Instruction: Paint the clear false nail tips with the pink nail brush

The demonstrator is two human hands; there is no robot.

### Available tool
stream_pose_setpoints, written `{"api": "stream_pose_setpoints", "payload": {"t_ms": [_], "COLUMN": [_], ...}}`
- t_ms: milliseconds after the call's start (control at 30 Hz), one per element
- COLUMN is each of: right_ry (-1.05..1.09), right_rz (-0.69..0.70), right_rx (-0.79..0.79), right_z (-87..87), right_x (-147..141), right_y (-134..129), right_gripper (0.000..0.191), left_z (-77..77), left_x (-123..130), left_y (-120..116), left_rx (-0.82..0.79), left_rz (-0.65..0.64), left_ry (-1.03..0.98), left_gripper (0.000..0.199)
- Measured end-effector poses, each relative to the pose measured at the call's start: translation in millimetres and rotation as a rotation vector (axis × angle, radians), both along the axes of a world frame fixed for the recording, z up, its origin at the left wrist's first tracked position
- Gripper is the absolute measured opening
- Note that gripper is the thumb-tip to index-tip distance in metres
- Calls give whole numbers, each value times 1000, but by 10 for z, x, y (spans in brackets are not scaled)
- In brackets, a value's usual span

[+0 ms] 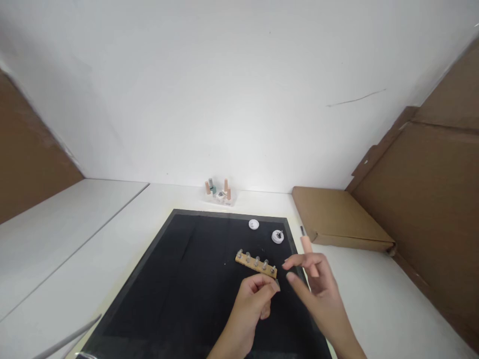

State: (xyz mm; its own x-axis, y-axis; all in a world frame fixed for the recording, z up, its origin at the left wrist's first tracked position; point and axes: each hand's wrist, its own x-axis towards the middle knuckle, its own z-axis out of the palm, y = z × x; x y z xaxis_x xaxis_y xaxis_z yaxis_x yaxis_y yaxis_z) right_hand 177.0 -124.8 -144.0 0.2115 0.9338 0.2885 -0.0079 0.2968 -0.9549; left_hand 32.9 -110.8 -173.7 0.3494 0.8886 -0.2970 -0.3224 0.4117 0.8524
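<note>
Peach-handled brush (307, 245) tucked in my right hand (320, 284), I pinch a clear piece (277, 284) in my left hand (254, 303), lower right of centre. Other pieces (256, 261) stand on the wooden strip (252, 263); this one seems left.

The mat (194, 284) looks matt, like cloth; the table (123, 249), smooth. The box (340, 214) at right is matt cardboard. The rack (261, 268) looks wooden, its nail tips (256, 261) glossy clear plastic; the brush handle (306, 244), smooth plastic.
</note>
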Motion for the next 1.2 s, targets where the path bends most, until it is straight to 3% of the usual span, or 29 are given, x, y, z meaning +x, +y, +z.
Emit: {"api": "stream_pose_setpoints", "payload": {"t_ms": [233, 500, 633, 767, 900, 1200], "right_ry": [-409, -585, -649, -761, -895, -1000], "right_rz": [90, 109, 14, -100, -90, -107], "right_rx": [-20, 15, 26, 32, 30, -16], "right_z": [-1, 6, -95, -325, -502, -625], "right_x": [36, 58, 124, 199, 189, 133], "right_y": [-115, -103, -1, 199, 296, 300], "right_gripper": [21, 13, 16, 12, 26, 24], "left_z": [94, 128, 95, 48, 88, 232], "left_x": [25, -25, -75, -278, -568, -928], "left_y": [19, -15, -21, 90, 300, 671], "left_rx": [-26, -10, 11, 78, 158, 227], "left_rz": [14, 14, 43, 155, 252, 346], "left_ry": [-15, 0, 65, 193, 323, 478], "left_gripper": [24, 31, 40, 48, 23, 33]}}
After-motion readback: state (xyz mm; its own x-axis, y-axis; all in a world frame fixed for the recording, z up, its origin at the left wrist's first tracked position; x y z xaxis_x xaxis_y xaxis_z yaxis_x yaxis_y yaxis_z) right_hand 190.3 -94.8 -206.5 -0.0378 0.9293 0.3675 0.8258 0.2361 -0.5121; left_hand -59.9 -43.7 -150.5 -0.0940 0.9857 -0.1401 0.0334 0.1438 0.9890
